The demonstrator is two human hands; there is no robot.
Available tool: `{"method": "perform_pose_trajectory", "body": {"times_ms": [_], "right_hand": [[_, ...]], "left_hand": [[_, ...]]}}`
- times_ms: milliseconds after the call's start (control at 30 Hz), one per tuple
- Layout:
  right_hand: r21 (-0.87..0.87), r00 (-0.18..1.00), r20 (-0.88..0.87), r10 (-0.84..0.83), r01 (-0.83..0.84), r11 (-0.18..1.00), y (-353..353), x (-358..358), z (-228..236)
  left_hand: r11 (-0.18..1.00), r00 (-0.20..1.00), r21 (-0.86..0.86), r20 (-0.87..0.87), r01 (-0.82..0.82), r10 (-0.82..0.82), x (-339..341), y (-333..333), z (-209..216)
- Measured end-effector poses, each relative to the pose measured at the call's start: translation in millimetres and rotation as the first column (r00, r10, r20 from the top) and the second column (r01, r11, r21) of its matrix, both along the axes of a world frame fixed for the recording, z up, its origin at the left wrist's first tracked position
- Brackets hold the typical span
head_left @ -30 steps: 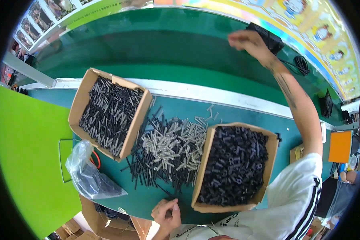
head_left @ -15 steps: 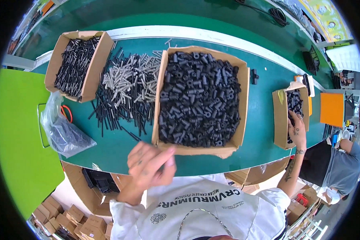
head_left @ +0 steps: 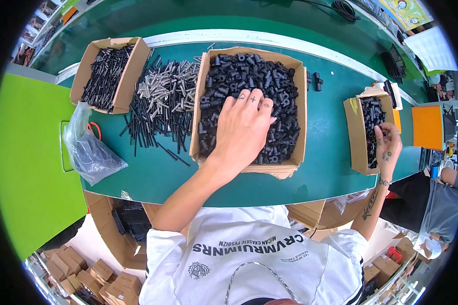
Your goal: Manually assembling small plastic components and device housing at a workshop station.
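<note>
While R hand (head_left: 388, 145) stays at sm. box (head_left: 358, 134), L hand (head_left: 247, 129) now in lg. box (head_left: 301, 107), both grips unclear

Bare left hand (head_left: 244, 127): from where I stand, its curled fingers hide their own tips above the black plastic tubular fittings (head_left: 285, 140); I can't tell whether they grip any.
Bare right hand (head_left: 388, 147): anything between its fingertips, over the narrow brown cardboard box (head_left: 358, 137), is too small to tell.
Clear plastic bag (head_left: 91, 152): creased film blurs its dark contents.
Orange-red loop (head_left: 99, 130): partly hidden behind the bag.
</note>
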State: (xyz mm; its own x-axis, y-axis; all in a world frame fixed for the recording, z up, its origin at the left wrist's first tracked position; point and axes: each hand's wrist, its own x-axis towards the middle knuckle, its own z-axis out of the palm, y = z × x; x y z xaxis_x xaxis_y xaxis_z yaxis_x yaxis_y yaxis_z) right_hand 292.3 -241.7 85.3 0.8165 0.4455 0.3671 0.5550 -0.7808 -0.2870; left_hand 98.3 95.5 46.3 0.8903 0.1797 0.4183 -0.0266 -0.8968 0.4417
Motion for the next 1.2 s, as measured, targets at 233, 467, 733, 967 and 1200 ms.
{"method": "perform_pose_trajectory", "body": {"times_ms": [233, 467, 733, 967, 1200], "right_hand": [[0.681, 0.694, -0.455, 0.557, -0.132, 0.721, 109, -40, 27], [0.448, 0.586, -0.326, 0.742, -0.595, 0.667, 209, -40, 52], [0.556, 0.588, -0.241, 0.772, -0.568, 0.606, 231, -49, 48], [0.580, 0.632, -0.050, 0.774, -0.612, 0.537, 229, -54, 54], [0.483, 0.694, 0.158, 0.703, -0.675, 0.558, 226, -53, 58]], "left_hand": [[0.995, 0.997, 0.064, -0.003, -0.081, 0.082, 7, -8, 0], [0.984, 0.967, -0.167, 0.253, 0.055, -0.011, -4, 5, -9], [0.857, 0.964, -0.516, 0.216, -0.021, 0.153, -3, 40, 44], [0.996, 0.895, -0.004, 0.439, -0.084, 0.077, 17, 34, 53], [0.995, 0.865, 0.050, 0.499, -0.081, 0.045, 27, 32, 51]]}}
